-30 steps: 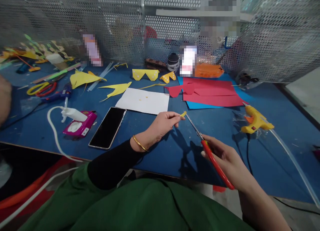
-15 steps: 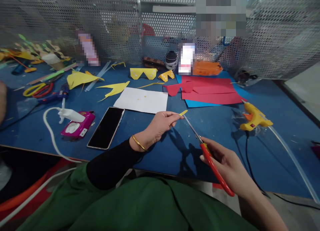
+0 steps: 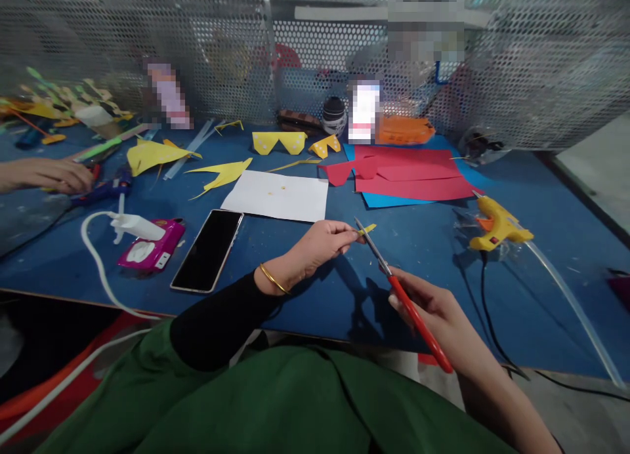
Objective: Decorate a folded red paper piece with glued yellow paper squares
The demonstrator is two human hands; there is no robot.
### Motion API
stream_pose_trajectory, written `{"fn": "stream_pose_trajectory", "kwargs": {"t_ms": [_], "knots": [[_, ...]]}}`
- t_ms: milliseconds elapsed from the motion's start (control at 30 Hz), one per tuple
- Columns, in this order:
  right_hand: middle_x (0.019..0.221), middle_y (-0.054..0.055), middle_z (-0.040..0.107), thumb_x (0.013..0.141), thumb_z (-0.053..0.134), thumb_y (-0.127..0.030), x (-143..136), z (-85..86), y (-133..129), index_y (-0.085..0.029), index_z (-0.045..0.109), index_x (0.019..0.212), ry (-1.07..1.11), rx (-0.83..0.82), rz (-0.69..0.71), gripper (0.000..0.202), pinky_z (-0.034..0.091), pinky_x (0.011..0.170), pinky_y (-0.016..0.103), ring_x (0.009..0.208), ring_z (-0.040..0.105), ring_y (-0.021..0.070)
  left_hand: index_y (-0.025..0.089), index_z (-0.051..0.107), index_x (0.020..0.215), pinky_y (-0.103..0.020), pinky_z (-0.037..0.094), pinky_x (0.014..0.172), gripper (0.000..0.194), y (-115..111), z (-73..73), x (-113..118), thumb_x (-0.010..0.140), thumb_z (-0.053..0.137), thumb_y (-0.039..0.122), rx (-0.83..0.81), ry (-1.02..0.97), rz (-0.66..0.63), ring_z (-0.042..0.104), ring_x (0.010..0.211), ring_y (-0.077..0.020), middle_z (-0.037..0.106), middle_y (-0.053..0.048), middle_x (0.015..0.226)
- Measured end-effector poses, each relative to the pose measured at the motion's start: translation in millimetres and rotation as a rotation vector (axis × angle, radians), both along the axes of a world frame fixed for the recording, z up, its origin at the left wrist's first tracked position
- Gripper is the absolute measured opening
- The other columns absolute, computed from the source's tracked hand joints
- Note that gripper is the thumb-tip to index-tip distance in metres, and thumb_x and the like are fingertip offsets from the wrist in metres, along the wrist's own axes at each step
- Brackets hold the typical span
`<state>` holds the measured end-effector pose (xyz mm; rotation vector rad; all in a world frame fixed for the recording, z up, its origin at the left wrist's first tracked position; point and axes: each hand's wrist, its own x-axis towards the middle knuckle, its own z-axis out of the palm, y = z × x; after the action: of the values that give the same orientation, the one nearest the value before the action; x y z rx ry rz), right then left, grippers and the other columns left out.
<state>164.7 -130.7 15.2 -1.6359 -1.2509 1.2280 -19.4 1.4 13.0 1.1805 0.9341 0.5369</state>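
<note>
Between the thumb and fingers of my left hand (image 3: 331, 239) is pinched a small yellow paper strip (image 3: 368, 229), its free end pointing right. My right hand (image 3: 433, 303) grips red-handled scissors (image 3: 416, 315), whose metal blades cross the strip just beyond my left fingertips. From here I cannot tell whether the blades have cut into the paper. Behind my left hand lies a white sheet (image 3: 278, 195) with small yellowish spots. Farther back stand yellow paper glasses (image 3: 279, 143) and smaller orange ones (image 3: 325, 145). A red paper glasses shape (image 3: 339, 172) overlaps red sheets (image 3: 418, 172).
A yellow glue gun (image 3: 502, 224) with a clear stick lies at right. To the left are a phone (image 3: 207, 250), a magenta power socket (image 3: 152, 244) and a blue glue gun (image 3: 111, 188). Another person's hand (image 3: 54, 175) reaches in from the left edge.
My scissors have swung up and left, so their blades now cross the yellow strip. At the left, another person's hand has come in over the scissors lying there.
</note>
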Motion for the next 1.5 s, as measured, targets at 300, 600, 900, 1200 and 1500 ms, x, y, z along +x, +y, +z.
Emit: {"fn": "stream_pose_trajectory", "kwargs": {"t_ms": [300, 600, 900, 1200, 1500], "knots": [[0.088, 0.005, 0.075, 0.079, 0.071, -0.058, -0.3, -12.6, 1.5, -0.018, 0.072, 0.117, -0.07, 0.052, 0.011, 0.055, 0.055, 0.07, 0.031, 0.078, 0.067, 0.0196, 0.015, 0.072, 0.077, -0.026, 0.014, 0.047, 0.022, 3.1, -3.3, -0.5, 0.092, 0.059, 0.024, -0.013, 0.018, 0.014, 0.023, 0.043, -0.0059, 0.043, 0.006, 0.052], [0.076, 0.01, 0.072, 0.09, 0.053, -0.05, 14.3, -17.2, 12.2, -0.016, 0.06, 0.119, -1.165, 0.015, -0.109, 0.045, 0.036, 0.053, 0.031, 0.064, 0.07, 0.0288, 0.016, 0.066, 0.084, -0.024, 0.03, 0.046, 0.009, 15.7, 14.1, -12.5, 0.091, 0.061, 0.014, -0.032, -0.101, 0.297, 0.049, 0.047, -0.0054, 0.07, -0.002, 0.075], [0.087, 0.014, 0.072, 0.097, 0.05, -0.039, 5.3, -2.9, 29.2, -0.016, 0.063, 0.103, -1.469, -0.051, 0.071, 0.027, 0.031, 0.049, 0.03, 0.067, 0.071, 0.0253, 0.016, 0.064, 0.077, -0.023, 0.037, 0.047, 0.013, 20.5, 17.5, -21.4, 0.09, 0.065, 0.019, 0.065, -0.114, 0.352, 0.051, 0.046, -0.0059, 0.071, -0.002, 0.073], [0.132, 0.02, 0.068, 0.098, 0.05, -0.026, -1.7, -5.2, 68.8, -0.008, 0.061, 0.134, -1.398, 0.586, 0.468, 0.042, 0.051, 0.096, 0.043, 0.12, 0.064, 0.0322, 0.019, 0.06, 0.074, -0.024, 0.041, 0.053, 0.014, 21.3, 17.8, -55.6, 0.089, 0.062, 0.018, 0.277, 0.059, 0.494, 0.062, 0.06, -0.0108, 0.071, -0.004, 0.073], [0.144, 0.025, 0.058, 0.1, 0.049, -0.025, -18.2, -26.7, 116.2, -0.002, 0.061, 0.134, -1.461, 0.686, 0.527, 0.043, 0.039, 0.109, 0.049, 0.135, 0.053, 0.036, 0.019, 0.059, 0.075, -0.023, 0.038, 0.051, 0.013, 20.2, 9.8, -77.9, 0.087, 0.063, 0.023, 0.29, -0.005, 0.728, 0.056, 0.057, -0.0086, 0.067, -0.002, 0.073]]}}
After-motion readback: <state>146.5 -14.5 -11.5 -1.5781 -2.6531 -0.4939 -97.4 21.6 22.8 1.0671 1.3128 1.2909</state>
